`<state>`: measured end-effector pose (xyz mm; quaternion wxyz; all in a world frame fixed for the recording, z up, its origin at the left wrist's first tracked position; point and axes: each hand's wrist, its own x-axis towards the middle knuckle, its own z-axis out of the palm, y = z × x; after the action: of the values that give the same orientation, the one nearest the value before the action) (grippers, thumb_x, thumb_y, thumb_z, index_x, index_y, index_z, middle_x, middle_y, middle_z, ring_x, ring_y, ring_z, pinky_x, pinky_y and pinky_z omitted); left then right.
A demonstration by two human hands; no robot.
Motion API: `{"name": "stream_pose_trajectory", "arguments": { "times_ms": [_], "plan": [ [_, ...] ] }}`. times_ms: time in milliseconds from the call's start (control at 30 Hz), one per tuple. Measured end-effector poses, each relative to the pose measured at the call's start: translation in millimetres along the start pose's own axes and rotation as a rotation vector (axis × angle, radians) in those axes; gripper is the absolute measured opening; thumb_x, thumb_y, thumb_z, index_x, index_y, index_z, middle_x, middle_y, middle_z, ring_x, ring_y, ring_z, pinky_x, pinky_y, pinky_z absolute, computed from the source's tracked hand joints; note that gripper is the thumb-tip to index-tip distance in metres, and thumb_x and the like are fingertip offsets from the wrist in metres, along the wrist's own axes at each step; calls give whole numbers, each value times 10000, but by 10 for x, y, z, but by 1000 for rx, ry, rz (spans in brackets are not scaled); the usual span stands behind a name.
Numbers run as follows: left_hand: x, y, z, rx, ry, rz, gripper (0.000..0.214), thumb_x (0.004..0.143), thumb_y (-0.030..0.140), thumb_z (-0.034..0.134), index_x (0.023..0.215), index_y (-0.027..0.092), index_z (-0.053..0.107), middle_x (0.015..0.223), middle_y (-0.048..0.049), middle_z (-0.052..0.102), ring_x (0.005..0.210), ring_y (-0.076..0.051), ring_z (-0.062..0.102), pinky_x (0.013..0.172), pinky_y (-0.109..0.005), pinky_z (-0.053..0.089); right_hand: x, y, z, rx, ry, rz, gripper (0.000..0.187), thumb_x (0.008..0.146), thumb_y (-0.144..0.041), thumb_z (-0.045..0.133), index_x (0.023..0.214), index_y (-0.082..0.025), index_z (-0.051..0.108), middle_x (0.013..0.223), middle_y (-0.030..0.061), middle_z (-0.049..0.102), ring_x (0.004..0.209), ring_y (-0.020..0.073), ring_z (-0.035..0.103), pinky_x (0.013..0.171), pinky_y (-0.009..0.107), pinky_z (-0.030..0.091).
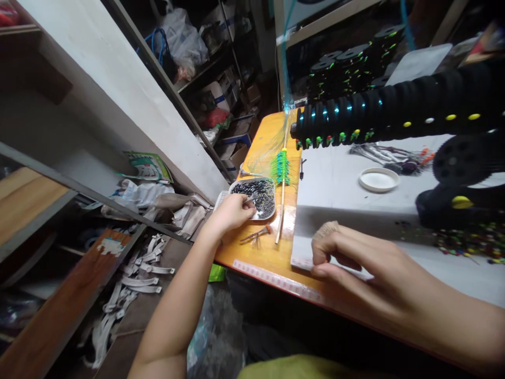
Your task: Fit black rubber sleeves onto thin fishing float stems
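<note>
My left hand (pixel 235 211) reaches into a white tray (pixel 270 216) heaped with small dark metal pieces (pixel 252 189). Its thumb and fingers are pinched together at the near side of the heap; what they hold, if anything, is too small to name. Over the front edge of the white work surface, my right hand (pixel 363 258) is closed in a pinch, with a tan wrap (pixel 325 230) on a finger. A speck of orange shows by its fingertips, but the thing itself is mostly hidden.
A thin rod (pixel 281 210) carrying green-blue pieces (pixel 280 167) lies beside the tray. A ribbed black roller (pixel 386 113) with coloured beads overhangs the white surface (pixel 335 184). There are also a white lid (pixel 379 180), scattered beads (pixel 465 239) and an orange-tipped bundle (pixel 256 234).
</note>
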<state>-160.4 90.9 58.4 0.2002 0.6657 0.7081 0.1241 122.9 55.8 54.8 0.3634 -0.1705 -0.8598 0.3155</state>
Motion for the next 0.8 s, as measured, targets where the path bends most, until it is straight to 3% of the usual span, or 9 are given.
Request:
{"name": "stream_pose_trajectory", "arguments": {
  "times_ms": [100, 233, 333, 400, 500, 567, 667, 800],
  "plan": [
    [-5, -3, 7, -17, 31, 0, 179, 952, 320, 726, 906, 149, 697, 876, -16, 710, 766, -180, 676, 751, -365, 580, 0, 9, -20, 21, -12, 38, 177, 1016, -182, 528, 851, -222, 580, 799, 42, 652, 661, 150, 600, 568, 246, 465],
    [-181, 101, 23, -150, 280, 8, 133, 819, 123, 715, 720, 189, 654, 746, -7, 667, 748, -185, 615, 777, -320, 493, -2, 3, -43, 28, -28, 47, 189, 1036, -250, 557, 881, -227, 663, 817, 43, 633, 693, 155, 608, 583, 256, 467],
    [-482, 289, 144, -335, 488, -5, 81, 827, 179, 685, 777, 207, 628, 718, 13, 624, 672, -161, 552, 694, -287, 453, 2, -15, -44, -2, -10, 3, 201, 1034, -244, 589, 886, -224, 723, 741, 23, 585, 642, 142, 570, 542, 246, 427],
    [-717, 446, 308, -502, 555, -4, 90, 861, 256, 668, 813, 209, 607, 721, 18, 623, 619, -137, 528, 624, -263, 438, -3, -32, -36, -13, 30, -40, 192, 1029, -225, 604, 905, -223, 750, 686, 7, 555, 604, 134, 540, 510, 242, 389],
    [-1019, 677, 608, -742, 549, -2, 171, 906, 347, 668, 859, 201, 591, 821, -25, 690, 626, -120, 579, 588, -237, 466, -24, -62, -14, 8, 81, -63, 163, 1014, -186, 608, 929, -215, 744, 669, 0, 553, 586, 127, 529, 491, 237, 379],
    [-1158, 802, 779, -1134, 477, -68, 277, 857, 385, 778, 841, 199, 573, 797, -2, 682, 463, -46, 419, 446, -183, 351, -41, -82, 5, 49, 100, -43, 145, 1001, -161, 605, 906, -207, 705, 684, -3, 573, 579, 117, 528, 491, 231, 396],
    [-1281, 929, 928, -1656, 361, -141, 387, 759, 343, 920, 795, 185, 568, 745, 23, 684, 398, 12, 286, 383, -131, 230, -66, -101, 39, 117, 91, -8, 156, 990, -135, 616, 853, -205, 639, 709, -6, 612, 594, 102, 545, 514, 213, 435],
    [-1344, 1011, 969, -1830, 329, -143, 354, 758, 278, 938, 784, 167, 602, 734, 13, 708, 396, 23, 318, 374, -95, 223, -85, -98, 75, 136, 76, -12, 140, 973, -115, 637, 867, -206, 633, 770, 10, 681, 641, 103, 601, 546, 203, 480]
  ]
}}
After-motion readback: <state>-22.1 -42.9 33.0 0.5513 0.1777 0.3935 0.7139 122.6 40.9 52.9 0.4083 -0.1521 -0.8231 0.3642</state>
